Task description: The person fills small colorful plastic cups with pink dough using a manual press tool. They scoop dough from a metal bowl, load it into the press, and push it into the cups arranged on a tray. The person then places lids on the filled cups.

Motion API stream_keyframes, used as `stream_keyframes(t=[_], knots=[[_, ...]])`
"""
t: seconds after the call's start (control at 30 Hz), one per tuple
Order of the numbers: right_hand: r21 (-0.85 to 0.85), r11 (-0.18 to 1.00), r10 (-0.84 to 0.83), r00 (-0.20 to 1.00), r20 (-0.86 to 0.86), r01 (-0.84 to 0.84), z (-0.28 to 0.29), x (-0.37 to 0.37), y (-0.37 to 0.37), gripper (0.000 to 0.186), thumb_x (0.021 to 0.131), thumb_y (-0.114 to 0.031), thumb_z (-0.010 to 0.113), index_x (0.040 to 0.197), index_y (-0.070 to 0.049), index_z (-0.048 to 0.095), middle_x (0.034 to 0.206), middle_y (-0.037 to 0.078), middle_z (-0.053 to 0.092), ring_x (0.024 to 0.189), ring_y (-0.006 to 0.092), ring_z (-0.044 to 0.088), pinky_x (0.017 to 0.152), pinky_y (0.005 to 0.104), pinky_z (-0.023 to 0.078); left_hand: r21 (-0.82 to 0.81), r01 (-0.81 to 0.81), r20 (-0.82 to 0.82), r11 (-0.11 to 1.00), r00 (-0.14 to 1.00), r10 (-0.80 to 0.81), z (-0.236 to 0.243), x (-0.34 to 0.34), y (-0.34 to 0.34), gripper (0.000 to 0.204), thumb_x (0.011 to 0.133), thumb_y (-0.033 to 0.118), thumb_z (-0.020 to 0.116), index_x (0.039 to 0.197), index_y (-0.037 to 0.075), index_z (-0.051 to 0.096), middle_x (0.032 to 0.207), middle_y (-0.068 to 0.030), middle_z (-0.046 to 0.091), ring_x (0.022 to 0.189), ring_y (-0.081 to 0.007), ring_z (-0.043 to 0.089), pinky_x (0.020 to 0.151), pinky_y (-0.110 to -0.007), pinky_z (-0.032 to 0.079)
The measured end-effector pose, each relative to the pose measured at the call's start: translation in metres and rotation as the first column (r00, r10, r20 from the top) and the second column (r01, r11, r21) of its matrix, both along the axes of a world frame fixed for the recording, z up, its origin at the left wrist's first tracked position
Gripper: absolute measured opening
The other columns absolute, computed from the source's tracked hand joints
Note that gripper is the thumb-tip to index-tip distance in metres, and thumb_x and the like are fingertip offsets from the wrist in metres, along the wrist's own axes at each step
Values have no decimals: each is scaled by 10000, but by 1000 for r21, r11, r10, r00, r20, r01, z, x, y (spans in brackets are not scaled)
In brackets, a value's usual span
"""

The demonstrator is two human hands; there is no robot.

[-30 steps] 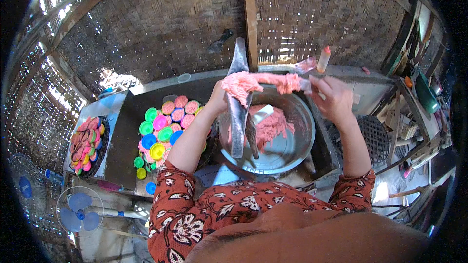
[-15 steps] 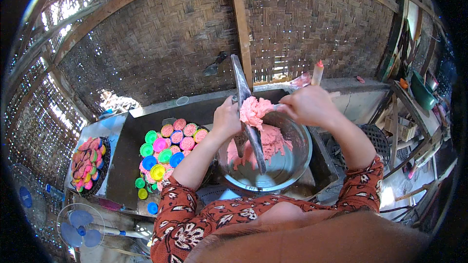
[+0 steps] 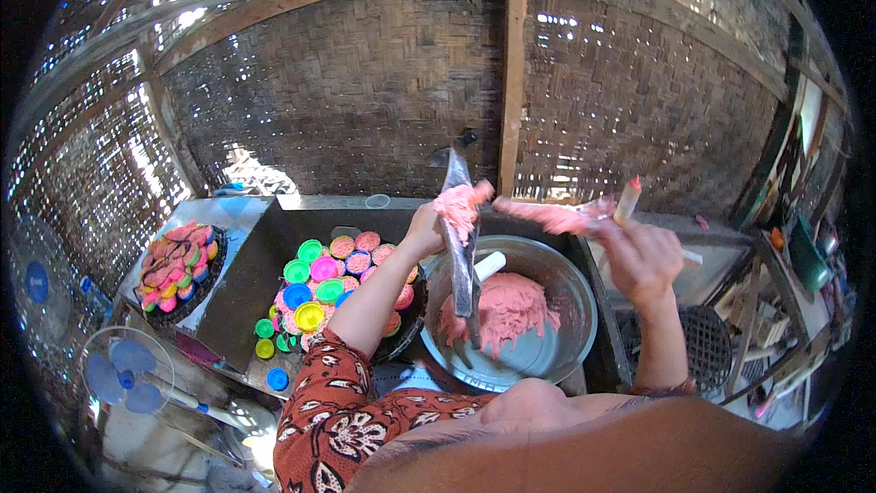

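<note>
My left hand (image 3: 427,229) is closed on a long, narrow grey board-like piece (image 3: 464,278), tapered at its upper end. A lump of pink paste (image 3: 459,210) clings to its upper part. To the right, my right hand (image 3: 644,262) grips a spatula (image 3: 538,213) whose blade is coated in pink paste; a pale handle end shows past the fist. The blade points left toward the board-like piece. Below stands a round metal basin (image 3: 584,329) with a mound of pink paste (image 3: 511,306). A white rod-like piece (image 3: 490,265) shows in the basin, partly hidden.
Left of the basin, colourful plastic cups (image 3: 310,315) lie crowded together, several filled with pink. Pink and coloured pieces (image 3: 178,260) fill a dark tray farther left. A pale red-tipped bottle (image 3: 628,200) stands by the back ledge. A fan (image 3: 128,370) is at lower left.
My right hand has drawn the spatula to the right, away from the lump of paste. The lump now sits mostly on the board-like piece. The whole view has also shifted.
</note>
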State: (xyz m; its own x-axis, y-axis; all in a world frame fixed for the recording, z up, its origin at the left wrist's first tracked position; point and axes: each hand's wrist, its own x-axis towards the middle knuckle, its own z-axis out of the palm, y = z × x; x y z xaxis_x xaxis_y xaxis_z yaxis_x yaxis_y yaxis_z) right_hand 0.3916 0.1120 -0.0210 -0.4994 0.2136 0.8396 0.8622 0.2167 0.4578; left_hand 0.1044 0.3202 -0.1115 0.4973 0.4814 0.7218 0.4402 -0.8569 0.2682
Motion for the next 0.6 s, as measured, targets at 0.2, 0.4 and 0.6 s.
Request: stream_keyframes(t=[0.2,0.4,0.6], knots=[[-43,591,200,198,-959,-805,-82,-40,67,157,810,-105,637,921,4,614,798,-9,607,750,73,549,682,227,450,-164,40,192,986,981,-8,13,62,-46,359,649,280,709,948,100,625,942,-112,627,871,-272,607,749,-349,486],[-290,662,-11,378,-926,-691,-134,-30,50,188,771,-135,685,898,-5,635,739,19,630,679,52,559,622,209,462,-491,392,523,778,847,-96,-7,34,-5,218,856,156,493,1017,33,574,947,-93,627,852,-182,611,744,-325,500],[-109,917,112,508,-854,-384,-97,-32,55,208,731,-144,700,893,-28,639,702,67,634,600,153,614,548,270,473,-436,455,629,777,771,-99,-19,49,3,226,855,172,449,970,21,572,895,-105,620,785,-233,611,717,-330,504]])
